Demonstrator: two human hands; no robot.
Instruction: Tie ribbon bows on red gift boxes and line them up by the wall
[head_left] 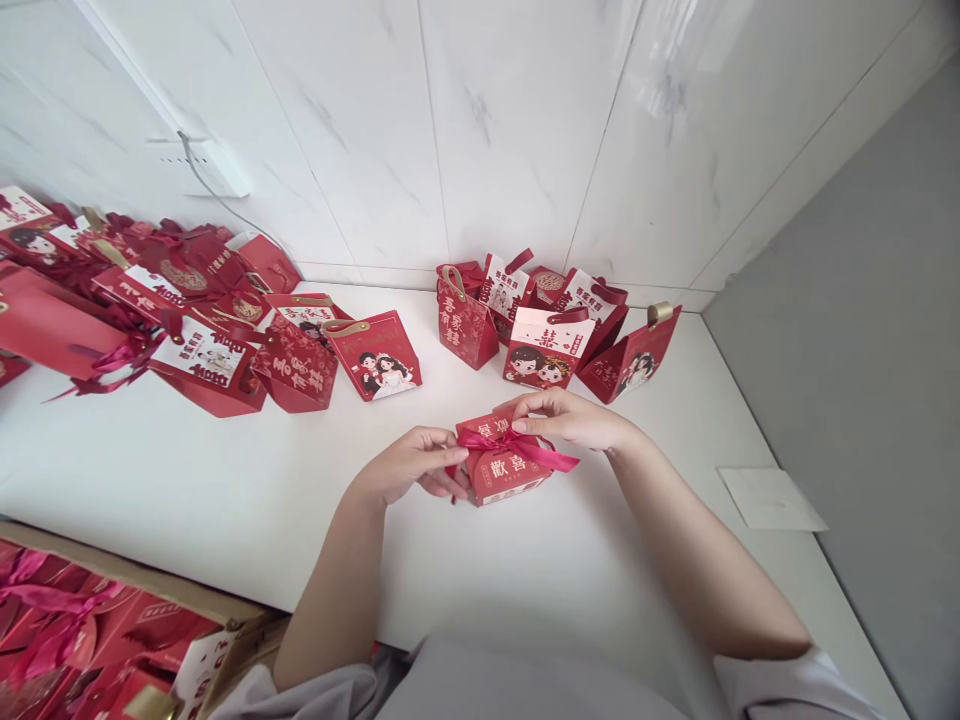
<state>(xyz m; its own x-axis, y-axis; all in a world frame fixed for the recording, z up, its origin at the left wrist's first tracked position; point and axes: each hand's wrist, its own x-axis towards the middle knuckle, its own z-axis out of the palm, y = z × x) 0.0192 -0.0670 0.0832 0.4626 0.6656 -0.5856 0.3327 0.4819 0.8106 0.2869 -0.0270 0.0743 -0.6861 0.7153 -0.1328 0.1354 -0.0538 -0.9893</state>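
A red gift box with white characters rests on the white table in front of me, a magenta ribbon tied across its top. My left hand grips the box's left side, thumb near the ribbon and fingers partly hidden beside the box. From the right, my right hand pinches the ribbon near the bow, its fingertips over the top of the box. Behind the hands stands a group of red boxes, among them one with two cartoon faces.
Many red boxes crowd the table's left side. A cardboard carton full of red boxes is at the lower left. A white card lies at the table's right edge. A cable hangs from a wall socket.
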